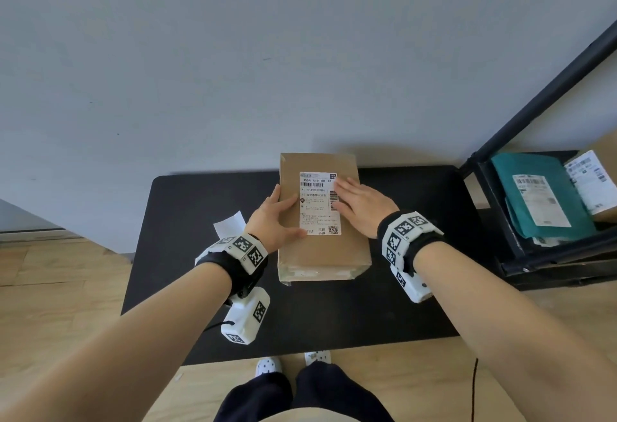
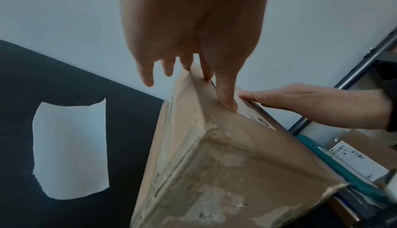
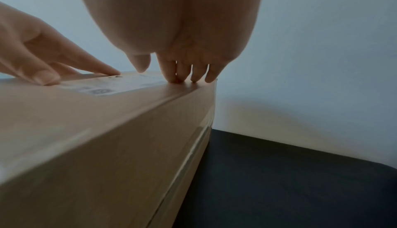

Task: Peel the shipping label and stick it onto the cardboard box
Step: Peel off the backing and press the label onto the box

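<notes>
Shipping label (image 1: 319,203) flat on cardboard box (image 1: 320,248) top, between both hands. Risk: uneven pressing traps bubbles or leaves lifted edge; box could slide on surface (image 1: 187,254). Left hand (image 1: 272,218) flat, fingers straight, bracing box's left edge, thumb at label. Right hand (image 1: 362,204) flat, fingers straight, pressing label's right side. Nothing grasped.

Matt brown cardboard box (image 1: 320,248), its near end scuffed and rough under glossy clear tape, bears a smooth white paper shipping label (image 1: 319,203); at nine o'clock, blank backing paper (image 1: 230,223) lies on the matt black table (image 1: 400,288).
</notes>
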Demonstrator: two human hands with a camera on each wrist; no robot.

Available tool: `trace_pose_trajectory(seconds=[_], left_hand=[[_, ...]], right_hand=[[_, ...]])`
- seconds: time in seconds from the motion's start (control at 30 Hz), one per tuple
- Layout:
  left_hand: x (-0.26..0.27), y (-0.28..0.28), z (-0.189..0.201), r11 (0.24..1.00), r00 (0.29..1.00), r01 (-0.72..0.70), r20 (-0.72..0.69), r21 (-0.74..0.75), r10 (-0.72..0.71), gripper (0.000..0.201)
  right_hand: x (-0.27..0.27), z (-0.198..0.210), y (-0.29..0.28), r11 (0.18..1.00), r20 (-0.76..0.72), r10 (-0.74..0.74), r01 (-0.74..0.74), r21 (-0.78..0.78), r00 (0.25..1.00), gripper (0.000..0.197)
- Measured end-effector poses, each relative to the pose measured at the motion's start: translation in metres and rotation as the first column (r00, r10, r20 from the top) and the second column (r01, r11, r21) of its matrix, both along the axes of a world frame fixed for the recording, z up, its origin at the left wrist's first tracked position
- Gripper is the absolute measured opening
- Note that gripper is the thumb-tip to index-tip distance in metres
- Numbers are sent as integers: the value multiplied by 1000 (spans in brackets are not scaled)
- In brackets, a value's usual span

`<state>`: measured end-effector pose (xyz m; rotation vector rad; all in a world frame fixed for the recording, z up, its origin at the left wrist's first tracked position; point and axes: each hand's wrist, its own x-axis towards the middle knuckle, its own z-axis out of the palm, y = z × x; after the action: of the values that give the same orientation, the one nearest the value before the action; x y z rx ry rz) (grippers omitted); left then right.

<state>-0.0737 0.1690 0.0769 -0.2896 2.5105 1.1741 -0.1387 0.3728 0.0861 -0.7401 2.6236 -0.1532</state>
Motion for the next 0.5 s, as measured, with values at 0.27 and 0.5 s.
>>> trace_pose_trajectory(seconds=[0.27,0.5], left_hand=[[-1,-8,1,990,994,108,33,-85,-106,89],[0,-12,6,975,984,177,46,-133,-172,104]], right_hand=[[-17,2,-11,1000,0,-10,10,-2,1000,54],[-23,-4,-50,995,15,103,-103,-1,995,57]])
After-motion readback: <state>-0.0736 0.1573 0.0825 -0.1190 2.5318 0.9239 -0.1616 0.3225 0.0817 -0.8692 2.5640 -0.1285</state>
